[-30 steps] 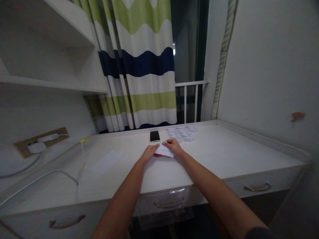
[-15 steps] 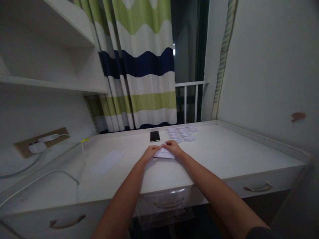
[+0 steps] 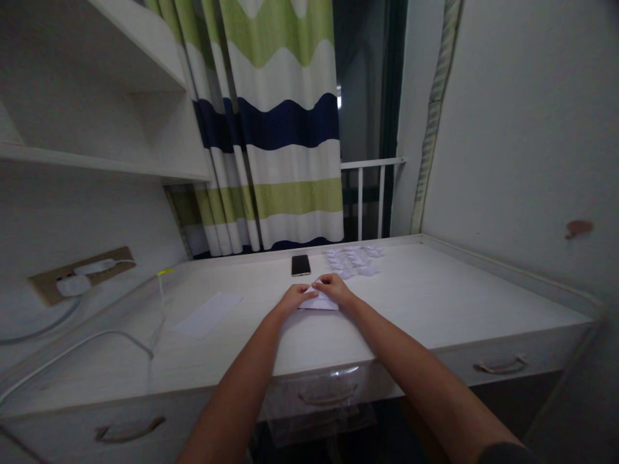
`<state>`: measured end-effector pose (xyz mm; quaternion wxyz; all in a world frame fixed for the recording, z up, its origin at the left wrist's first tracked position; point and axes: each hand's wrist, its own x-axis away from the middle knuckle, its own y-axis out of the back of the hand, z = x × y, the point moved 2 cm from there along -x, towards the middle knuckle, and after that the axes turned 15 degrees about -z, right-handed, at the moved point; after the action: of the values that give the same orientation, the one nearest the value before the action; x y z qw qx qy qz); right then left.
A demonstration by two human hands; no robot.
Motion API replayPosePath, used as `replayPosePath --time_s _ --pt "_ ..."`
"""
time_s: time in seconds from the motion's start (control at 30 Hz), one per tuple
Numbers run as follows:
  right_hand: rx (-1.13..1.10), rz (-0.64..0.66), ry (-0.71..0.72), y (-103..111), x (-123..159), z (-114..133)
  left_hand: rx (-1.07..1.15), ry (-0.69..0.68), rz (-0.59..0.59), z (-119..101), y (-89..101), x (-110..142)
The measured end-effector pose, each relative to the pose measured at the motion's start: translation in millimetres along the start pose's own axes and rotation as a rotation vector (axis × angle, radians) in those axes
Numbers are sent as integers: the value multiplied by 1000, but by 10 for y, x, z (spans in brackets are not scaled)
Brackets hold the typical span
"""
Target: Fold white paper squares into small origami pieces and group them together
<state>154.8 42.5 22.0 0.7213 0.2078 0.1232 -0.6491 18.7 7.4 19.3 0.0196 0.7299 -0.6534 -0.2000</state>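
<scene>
A folded sheet of white paper (image 3: 319, 303) lies low over the desk, its straight edge toward me and its top narrowing between my hands. My left hand (image 3: 294, 298) grips its left side, the thumb lying across the front face. At the upper right, my right hand (image 3: 334, 287) pinches the paper near its peak, with fingertips close to those of the left. The fingers behind the sheet are hidden. Beyond the hands, several folded white paper pieces (image 3: 353, 260) sit in rows. A flat white paper sheet (image 3: 209, 314) rests on the desk to the left.
A dark phone (image 3: 300, 265) lies behind my left hand. White cables (image 3: 111, 332) run along the desk's left side from a wall socket (image 3: 82, 274). The white desk (image 3: 435, 296) has drawers along its front; a striped curtain (image 3: 290, 161) hangs behind.
My left thumb has shifted right and slightly down across the face of the paper. The right hand has barely moved, and the other things lie as before.
</scene>
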Motion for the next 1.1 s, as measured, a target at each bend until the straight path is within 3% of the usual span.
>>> replayPosePath --time_s 0.1,0.23,0.43,0.53,0.77,1.1 --pt "-23 -1 -18 -17 -5 -12 1 -6 -25 -16 15 -4" --pt "-140 -18 -49 4 -10 25 77 -3 -150 -20 72 -31" --pt "-242 115 -95 51 57 151 304 174 -324 25 124 -44" --pt "-259 156 -107 49 84 170 336 186 -375 10 148 -25" --pt "-343 194 -157 36 71 119 342 199 -318 -30 159 -10" --pt "-285 156 -248 45 58 72 301 159 -220 -43 133 14"
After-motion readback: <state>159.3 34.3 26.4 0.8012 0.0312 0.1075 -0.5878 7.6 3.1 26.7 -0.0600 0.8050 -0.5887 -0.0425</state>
